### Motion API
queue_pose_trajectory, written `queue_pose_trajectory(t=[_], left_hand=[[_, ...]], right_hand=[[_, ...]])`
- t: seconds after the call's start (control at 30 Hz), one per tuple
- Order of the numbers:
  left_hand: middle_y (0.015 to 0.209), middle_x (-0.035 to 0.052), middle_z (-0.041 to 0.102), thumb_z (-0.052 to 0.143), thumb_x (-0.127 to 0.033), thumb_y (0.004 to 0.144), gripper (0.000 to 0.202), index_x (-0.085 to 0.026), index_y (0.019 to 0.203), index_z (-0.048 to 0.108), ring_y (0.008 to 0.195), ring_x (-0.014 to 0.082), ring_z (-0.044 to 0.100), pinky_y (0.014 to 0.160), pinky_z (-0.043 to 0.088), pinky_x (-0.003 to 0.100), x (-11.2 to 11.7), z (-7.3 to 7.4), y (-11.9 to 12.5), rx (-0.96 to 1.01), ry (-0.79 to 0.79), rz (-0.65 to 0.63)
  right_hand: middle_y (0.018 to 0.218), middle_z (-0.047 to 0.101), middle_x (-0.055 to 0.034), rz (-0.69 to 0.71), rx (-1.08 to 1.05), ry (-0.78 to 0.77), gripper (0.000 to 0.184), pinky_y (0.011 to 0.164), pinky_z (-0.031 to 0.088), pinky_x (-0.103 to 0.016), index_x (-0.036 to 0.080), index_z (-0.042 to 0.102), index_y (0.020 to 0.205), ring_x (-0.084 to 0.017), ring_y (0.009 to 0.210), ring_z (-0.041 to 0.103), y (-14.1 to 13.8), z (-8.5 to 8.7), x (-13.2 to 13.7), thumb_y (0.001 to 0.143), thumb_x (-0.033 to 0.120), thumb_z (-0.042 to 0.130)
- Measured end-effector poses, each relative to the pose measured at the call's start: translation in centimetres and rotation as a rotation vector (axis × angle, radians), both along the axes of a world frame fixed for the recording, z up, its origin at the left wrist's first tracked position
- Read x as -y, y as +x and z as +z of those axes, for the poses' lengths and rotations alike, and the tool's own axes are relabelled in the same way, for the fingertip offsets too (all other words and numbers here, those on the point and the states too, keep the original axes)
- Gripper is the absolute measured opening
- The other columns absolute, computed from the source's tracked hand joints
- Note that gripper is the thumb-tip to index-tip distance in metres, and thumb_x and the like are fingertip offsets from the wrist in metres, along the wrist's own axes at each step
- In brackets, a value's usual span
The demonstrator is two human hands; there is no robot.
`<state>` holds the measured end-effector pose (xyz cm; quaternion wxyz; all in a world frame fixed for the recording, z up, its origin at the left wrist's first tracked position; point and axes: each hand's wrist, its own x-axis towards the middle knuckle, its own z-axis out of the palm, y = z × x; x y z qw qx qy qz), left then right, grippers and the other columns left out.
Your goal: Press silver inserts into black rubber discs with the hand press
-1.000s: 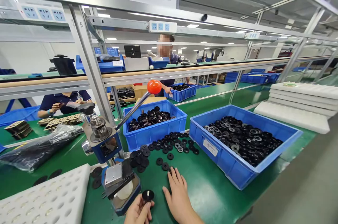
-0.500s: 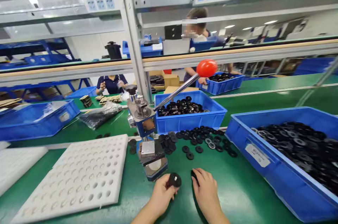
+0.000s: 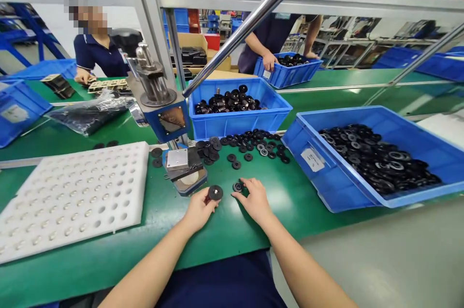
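Observation:
My left hand is closed around a black part with a round disc top and a small pale pin at its centre. To its right, my right hand pinches a black ringed disc between thumb and fingers, its ringed face showing. The two parts are held apart, just above the green bench. Ahead of my left hand stands a hand press with a long metal lever and a red knob. Loose black discs lie scattered beyond my hands.
A white foam tray with rows of holes, many holding small pale pieces, lies at left. A blue bin of black rings stands at right, another blue bin behind the discs. Two people work across the bench, one holding a blue crate.
The view has tilted down, so the press and bins sit higher. My right hand's disc has turned to show its ringed face. My left hand keeps its grip.

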<state>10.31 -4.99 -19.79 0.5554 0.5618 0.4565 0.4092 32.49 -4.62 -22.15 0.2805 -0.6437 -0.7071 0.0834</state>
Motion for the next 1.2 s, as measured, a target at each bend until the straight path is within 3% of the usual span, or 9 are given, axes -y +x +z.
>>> queue_pose_trajectory(t=[0.17, 0.3, 0.47, 0.53, 0.63, 0.77, 1.03, 1.13, 1.2], left_hand=[[0.068, -0.0001, 0.058, 0.066, -0.035, 0.082, 0.021, -0.015, 0.081, 0.065, 0.059, 0.0116, 0.054, 0.054, 0.047, 0.022, 0.0, 0.1, -0.1, -0.001, 0.037, -0.012], [0.070, 0.0005, 0.057, 0.066, -0.035, 0.081, 0.020, -0.015, 0.079, 0.064, 0.061, 0.0124, 0.056, 0.054, 0.047, 0.022, 0.0, 0.2, -0.1, 0.002, 0.039, -0.009], [0.065, -0.0004, 0.057, 0.067, -0.039, 0.079, 0.024, -0.015, 0.081, 0.063, 0.057, 0.0122, 0.053, 0.051, 0.044, 0.022, -0.1, 0.3, 0.0, -0.020, 0.008, 0.013], [0.063, -0.0013, 0.056, 0.070, -0.037, 0.076, 0.024, -0.015, 0.080, 0.063, 0.055, 0.0115, 0.051, 0.050, 0.041, 0.021, -0.2, 0.4, 0.0, -0.033, 0.002, 0.018], [0.062, -0.0022, 0.055, 0.073, -0.035, 0.072, 0.022, -0.015, 0.075, 0.063, 0.053, 0.0102, 0.046, 0.049, 0.038, 0.020, -0.1, 0.7, 0.1, -0.046, 0.030, 0.013], [0.058, -0.0017, 0.054, 0.071, -0.044, 0.077, 0.030, -0.015, 0.074, 0.066, 0.052, 0.0108, 0.047, 0.048, 0.037, 0.020, 0.1, 0.3, 0.1, -0.039, 0.026, 0.022], [0.060, 0.0029, 0.059, 0.068, -0.070, 0.073, 0.057, -0.014, 0.080, 0.070, 0.051, 0.0145, 0.055, 0.045, 0.042, 0.022, -1.1, -3.0, 0.1, 0.003, 0.053, -0.005], [0.060, 0.0028, 0.058, 0.064, -0.071, 0.076, 0.056, -0.015, 0.076, 0.067, 0.050, 0.0147, 0.054, 0.044, 0.041, 0.023, -0.5, -2.1, 0.2, -0.040, 0.071, -0.007], [0.058, 0.0017, 0.057, 0.059, -0.064, 0.083, 0.049, -0.016, 0.075, 0.065, 0.050, 0.0148, 0.053, 0.046, 0.039, 0.023, 0.3, -0.7, 0.2, -0.095, 0.136, -0.003]], right_hand=[[0.095, 0.062, -0.0085, 0.006, -0.013, 0.005, 0.039, 0.082, 0.046, -0.039, 0.021, 0.069, 0.106, -0.025, 0.091, 0.058, -0.2, 0.5, 0.2, 0.081, 0.049, 0.075], [0.096, 0.062, -0.0111, -0.020, -0.020, -0.012, 0.047, 0.084, 0.046, -0.042, 0.018, 0.068, 0.111, -0.029, 0.096, 0.057, -0.4, 0.7, 0.4, 0.081, 0.054, 0.073], [0.102, 0.063, -0.0103, 0.042, -0.054, -0.064, 0.032, 0.089, 0.046, -0.042, 0.020, 0.067, 0.115, -0.027, 0.099, 0.057, -1.0, 1.1, 0.2, 0.085, 0.032, 0.067], [0.111, 0.062, -0.0093, 0.086, -0.076, -0.082, 0.042, 0.093, 0.046, -0.041, 0.021, 0.062, 0.126, -0.025, 0.106, 0.056, -1.2, 1.5, 0.2, 0.083, 0.023, 0.065], [0.121, 0.060, -0.0100, 0.099, -0.088, -0.084, 0.054, 0.098, 0.046, -0.042, 0.021, 0.056, 0.133, -0.026, 0.114, 0.054, -1.5, 2.2, 0.5, 0.081, 0.023, 0.068], [0.106, 0.064, -0.0105, 0.050, -0.068, -0.035, 0.045, 0.089, 0.050, -0.039, 0.017, 0.065, 0.120, -0.026, 0.100, 0.059, -2.1, 3.2, 0.8, 0.077, 0.025, 0.076], [0.095, 0.066, -0.0082, -0.069, -0.071, 0.041, 0.033, 0.081, 0.050, -0.038, 0.019, 0.071, 0.102, -0.027, 0.092, 0.061, -2.6, 3.1, 0.4, 0.071, 0.023, 0.082], [0.080, 0.064, -0.0058, -0.032, -0.110, 0.196, 0.015, 0.068, 0.051, -0.036, 0.019, 0.070, 0.084, -0.025, 0.077, 0.061, -2.3, 3.7, 0.3, 0.072, 0.018, 0.078], [0.079, 0.064, -0.0052, 0.015, -0.163, 0.213, 0.011, 0.066, 0.052, -0.035, 0.020, 0.069, 0.086, -0.023, 0.075, 0.062, -2.3, 4.3, 0.8, 0.077, 0.019, 0.075]])
